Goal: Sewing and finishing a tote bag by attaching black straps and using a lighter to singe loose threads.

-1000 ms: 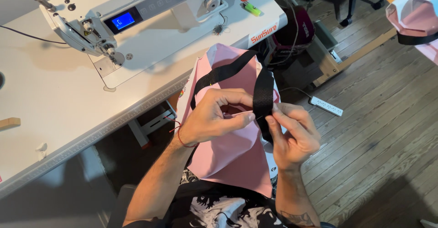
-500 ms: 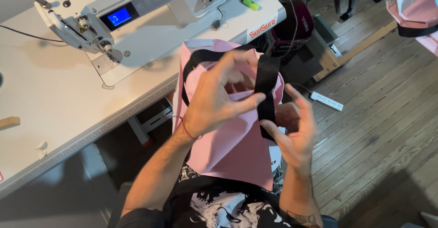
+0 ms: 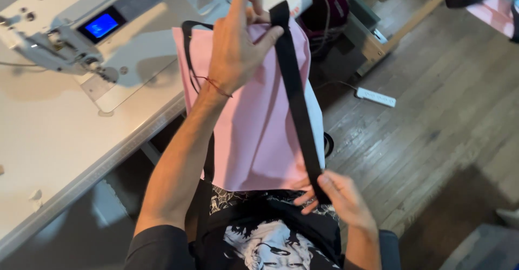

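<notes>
While taut, strap (image 3: 294,94) in both pinched grips

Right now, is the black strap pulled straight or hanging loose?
Pulled straight. The black strap runs in one line from the left hand at the top of the pink fabric down to the right hand.

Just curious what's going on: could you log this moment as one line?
left hand: pinches black webbing strap top | right hand: pulls strap's lower end | pink fabric bag: hangs behind

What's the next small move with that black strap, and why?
Probably lay the black strap flat along the pink fabric: the left hand pinches its top end, the right hand its bottom end, and it runs taut and straight between them.
</notes>
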